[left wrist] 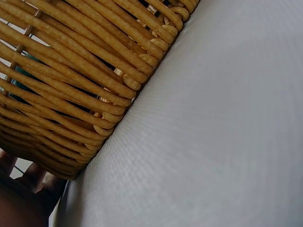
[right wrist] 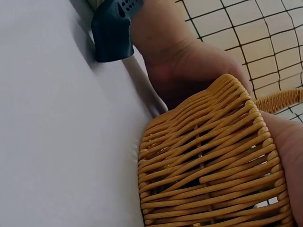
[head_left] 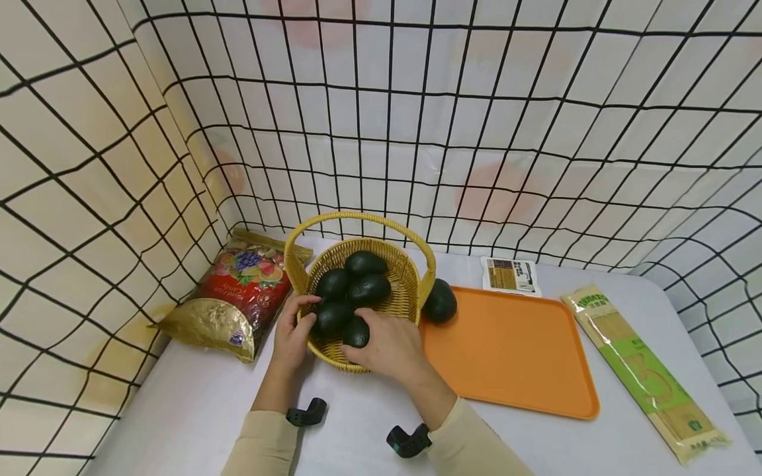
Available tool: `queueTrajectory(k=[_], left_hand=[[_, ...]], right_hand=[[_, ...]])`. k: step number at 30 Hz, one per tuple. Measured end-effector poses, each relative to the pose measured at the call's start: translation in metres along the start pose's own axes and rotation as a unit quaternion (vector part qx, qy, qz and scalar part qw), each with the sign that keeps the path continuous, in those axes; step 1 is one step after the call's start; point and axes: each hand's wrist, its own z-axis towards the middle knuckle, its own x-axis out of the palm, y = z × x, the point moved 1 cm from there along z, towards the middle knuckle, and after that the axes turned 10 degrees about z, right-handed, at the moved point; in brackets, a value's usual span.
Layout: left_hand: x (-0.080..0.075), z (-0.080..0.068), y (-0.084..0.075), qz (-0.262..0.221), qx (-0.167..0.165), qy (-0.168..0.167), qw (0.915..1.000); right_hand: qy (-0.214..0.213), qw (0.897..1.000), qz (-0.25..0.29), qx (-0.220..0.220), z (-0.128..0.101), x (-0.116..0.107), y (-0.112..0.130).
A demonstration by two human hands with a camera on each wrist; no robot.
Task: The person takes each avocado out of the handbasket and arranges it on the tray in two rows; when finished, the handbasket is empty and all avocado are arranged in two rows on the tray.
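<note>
In the head view a yellow wicker basket [head_left: 411,274] with an arched handle holds several dark green avocados [head_left: 369,289]. My right hand [head_left: 389,340] reaches over its front right rim and grips an avocado [head_left: 356,332] at the front of the basket. At the left rim my left hand [head_left: 292,334] holds the basket, with thumb and fingertips right beside another avocado [head_left: 331,318]. The left wrist view shows the left hand's fingers [left wrist: 33,177] against the outside of the weave. In the right wrist view, the basket wall [right wrist: 213,165] hides the right hand's fingertips.
One avocado [head_left: 440,302] lies outside the basket, by the corner of an orange tray [head_left: 512,350]. A red and gold candy bag [head_left: 238,291] lies left, a noodle pack [head_left: 643,370] right, and a small white packet [head_left: 510,276] behind the tray. Black wire grid [head_left: 387,112] encloses the table.
</note>
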Motion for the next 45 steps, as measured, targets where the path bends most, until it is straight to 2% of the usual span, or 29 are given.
queueTrajectory(k=[8,13,17,20,23,27,38,45], left_hand=[[-0.001,0.0,0.0,0.002,-0.009,-0.001,1.0],[-0.001,0.0,0.0,0.003,-0.012,0.001,0.9999],[-0.001,0.0,0.0,0.004,-0.008,0.0,1.0],[-0.001,0.0,0.0,0.004,0.004,-0.004,1.0],[-0.001,0.0,0.001,0.003,0.017,-0.009,0.9998],[0.0,-0.001,0.002,0.001,0.023,-0.011,0.9997],[-0.001,-0.001,0.001,0.002,0.005,-0.001,1.0],[-0.001,-0.002,0.001,0.0,0.003,-0.001,1.0]], right_hand=[[-0.041,0.998,0.036,-0.02,-0.004,0.002,-0.003],[-0.047,0.993,0.108,-0.013,-0.007,-0.002,-0.004],[-0.048,0.981,0.186,-0.005,-0.008,-0.008,-0.005],[-0.047,0.966,0.255,-0.001,-0.01,-0.015,-0.007],[-0.054,0.954,0.295,-0.004,-0.014,-0.023,-0.008],[-0.066,0.949,0.307,-0.007,-0.021,-0.034,-0.01],[-0.065,0.942,0.33,0.025,-0.048,-0.057,-0.029],[-0.074,0.938,0.332,0.065,-0.063,-0.065,-0.048]])
